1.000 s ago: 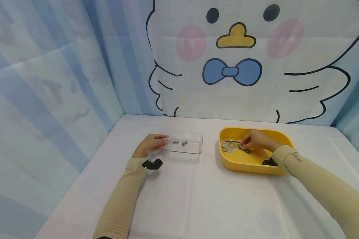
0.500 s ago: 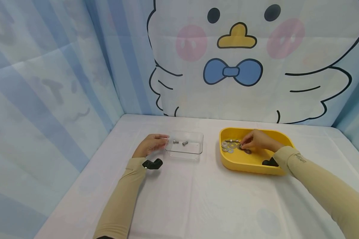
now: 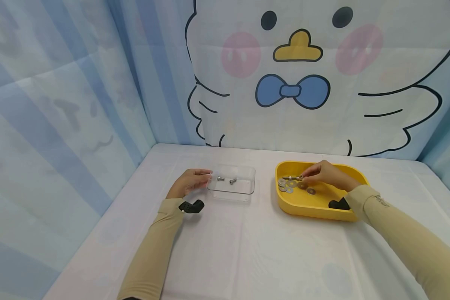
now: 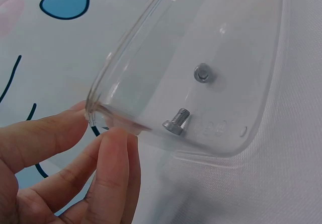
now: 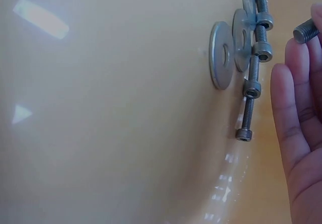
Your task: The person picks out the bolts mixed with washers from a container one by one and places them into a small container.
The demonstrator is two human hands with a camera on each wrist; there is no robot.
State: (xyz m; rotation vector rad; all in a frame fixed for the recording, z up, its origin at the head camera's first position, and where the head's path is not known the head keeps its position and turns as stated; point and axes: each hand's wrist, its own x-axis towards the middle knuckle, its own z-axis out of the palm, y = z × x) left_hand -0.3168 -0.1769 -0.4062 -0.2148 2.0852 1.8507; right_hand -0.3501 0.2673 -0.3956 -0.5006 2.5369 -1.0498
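My left hand (image 3: pixel 189 182) pinches the left end of a clear plastic box (image 3: pixel 250 183) between thumb and fingers. Two screws lie inside that box; the left wrist view shows one screw (image 4: pixel 177 122) on its side and the other screw (image 4: pixel 203 73) with its socket head towards the camera. Over the yellow tray (image 3: pixel 303 208), my right hand (image 3: pixel 324 175) holds a screw (image 5: pixel 305 31) whose threaded end sticks out past the fingertips; its head is hidden. Close beside these fingers, several socket-head screws (image 5: pixel 252 88) lie in a row along the tray's side.
Several flat washers (image 3: pixel 291 183) lie in the left half of the tray, one washer (image 3: pixel 311 191) a little apart. Dark straps sit at both wrists, the left strap (image 3: pixel 191 206) near the box. A cartoon-printed curtain (image 3: pixel 290 125) stands behind the white table (image 3: pixel 266 250).
My right hand has risen slightly and moved back from the washers, uncovering one that was under the fingertips. My left hand and the clear box have stayed in place.
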